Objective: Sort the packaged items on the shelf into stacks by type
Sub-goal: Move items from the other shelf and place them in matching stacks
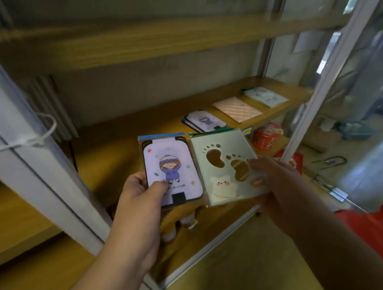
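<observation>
Two packets [200, 168] side by side, between hands [142, 190].

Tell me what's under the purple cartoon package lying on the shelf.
The purple cartoon package tops a small stack; dark edges of similar packages peek out at its left. How many lie beneath is hidden.

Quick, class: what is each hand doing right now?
Left hand: grips the cartoon-girl packet.
Right hand: grips the footprint packet.

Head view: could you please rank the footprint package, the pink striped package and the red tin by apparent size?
1. Footprint package, though held nearest the camera.
2. Pink striped package.
3. Red tin, partly hidden; close to the pink one.
</observation>
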